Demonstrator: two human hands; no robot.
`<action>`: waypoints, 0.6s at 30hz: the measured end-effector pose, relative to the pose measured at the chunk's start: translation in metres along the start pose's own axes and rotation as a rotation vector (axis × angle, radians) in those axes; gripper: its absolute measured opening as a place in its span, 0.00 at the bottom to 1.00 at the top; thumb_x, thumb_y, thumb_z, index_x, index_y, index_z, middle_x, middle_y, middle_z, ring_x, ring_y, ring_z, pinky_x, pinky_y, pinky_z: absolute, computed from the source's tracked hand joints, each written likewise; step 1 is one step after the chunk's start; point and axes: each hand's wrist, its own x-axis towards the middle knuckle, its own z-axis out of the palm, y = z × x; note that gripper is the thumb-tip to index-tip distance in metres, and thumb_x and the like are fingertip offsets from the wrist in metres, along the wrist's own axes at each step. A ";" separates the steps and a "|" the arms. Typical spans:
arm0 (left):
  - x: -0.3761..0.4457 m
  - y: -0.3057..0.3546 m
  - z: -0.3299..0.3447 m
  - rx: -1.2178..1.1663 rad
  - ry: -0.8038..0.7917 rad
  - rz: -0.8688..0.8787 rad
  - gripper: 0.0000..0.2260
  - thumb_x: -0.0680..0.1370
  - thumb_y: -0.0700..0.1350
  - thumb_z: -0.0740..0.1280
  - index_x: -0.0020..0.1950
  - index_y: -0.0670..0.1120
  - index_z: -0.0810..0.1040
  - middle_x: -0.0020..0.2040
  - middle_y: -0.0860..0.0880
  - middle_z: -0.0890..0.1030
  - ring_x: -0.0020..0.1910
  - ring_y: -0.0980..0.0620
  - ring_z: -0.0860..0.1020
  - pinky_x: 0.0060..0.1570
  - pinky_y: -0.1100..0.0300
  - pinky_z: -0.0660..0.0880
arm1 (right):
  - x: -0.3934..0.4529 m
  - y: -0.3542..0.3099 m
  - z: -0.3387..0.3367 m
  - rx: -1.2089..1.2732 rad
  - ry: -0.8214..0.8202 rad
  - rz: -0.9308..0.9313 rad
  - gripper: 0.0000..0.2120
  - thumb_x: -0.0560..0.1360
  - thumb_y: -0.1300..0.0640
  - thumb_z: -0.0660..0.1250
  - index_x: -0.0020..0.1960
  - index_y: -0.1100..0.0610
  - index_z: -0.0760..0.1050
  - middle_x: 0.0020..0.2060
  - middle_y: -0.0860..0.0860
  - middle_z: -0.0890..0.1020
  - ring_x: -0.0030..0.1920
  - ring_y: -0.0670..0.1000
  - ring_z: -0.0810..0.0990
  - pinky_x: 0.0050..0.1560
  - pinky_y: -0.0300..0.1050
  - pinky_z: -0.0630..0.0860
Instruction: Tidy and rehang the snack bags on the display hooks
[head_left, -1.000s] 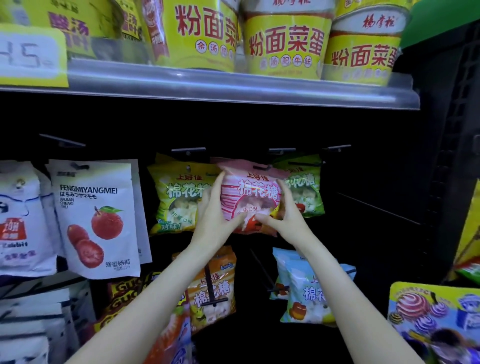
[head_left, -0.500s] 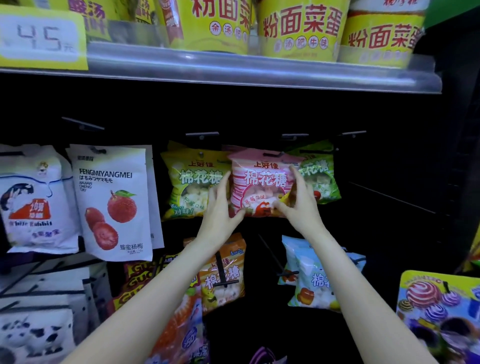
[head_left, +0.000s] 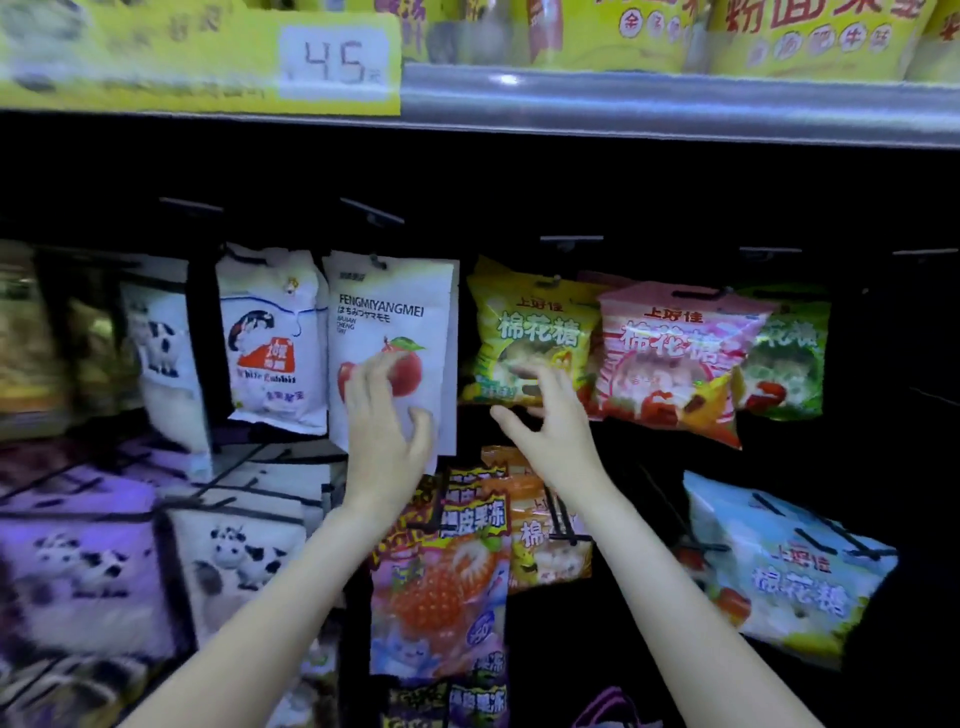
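Note:
A white FENGMIYANGMEI bag (head_left: 395, 312) with red fruit hangs from a hook. My left hand (head_left: 384, 431) is raised in front of its lower half, fingers loosely spread and holding nothing. To its right hang a yellow marshmallow bag (head_left: 530, 332), a pink marshmallow bag (head_left: 670, 358) and a green marshmallow bag (head_left: 789, 358). My right hand (head_left: 550, 421) hovers below the yellow bag's bottom edge, fingers relaxed, gripping nothing. The view is motion-blurred.
A White Rabbit bag (head_left: 270, 343) and cow-print bags (head_left: 234, 566) hang at the left. Below hang an orange bag (head_left: 540, 540), a strawberry jelly bag (head_left: 441, 587) and a light-blue marshmallow bag (head_left: 789, 571). Bare hooks (head_left: 371, 210) stick out above. The shelf edge (head_left: 675, 98) carries a price tag (head_left: 332, 62).
Both hands have let go of the pink marshmallow bag, which now hangs on its hook, and moved left. The camera has swung left too.

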 end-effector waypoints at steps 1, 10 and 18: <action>0.004 -0.009 -0.009 0.020 0.017 -0.074 0.20 0.71 0.35 0.59 0.64 0.37 0.67 0.57 0.42 0.69 0.55 0.50 0.66 0.58 0.63 0.63 | 0.006 -0.005 0.011 0.047 -0.009 0.009 0.17 0.75 0.55 0.68 0.62 0.53 0.70 0.57 0.47 0.69 0.59 0.44 0.69 0.63 0.50 0.70; 0.015 -0.054 -0.060 -0.031 -0.109 -0.169 0.23 0.78 0.37 0.61 0.72 0.43 0.60 0.65 0.45 0.66 0.55 0.55 0.71 0.54 0.59 0.69 | 0.040 -0.036 0.072 0.248 0.004 0.176 0.14 0.77 0.56 0.64 0.61 0.59 0.74 0.58 0.50 0.70 0.60 0.50 0.71 0.59 0.46 0.71; 0.031 -0.075 -0.070 -0.141 -0.272 -0.088 0.24 0.80 0.46 0.61 0.74 0.47 0.58 0.68 0.51 0.65 0.66 0.57 0.65 0.64 0.61 0.64 | 0.042 -0.045 0.058 0.569 -0.040 0.353 0.09 0.79 0.62 0.60 0.55 0.55 0.76 0.55 0.54 0.81 0.52 0.51 0.81 0.54 0.48 0.78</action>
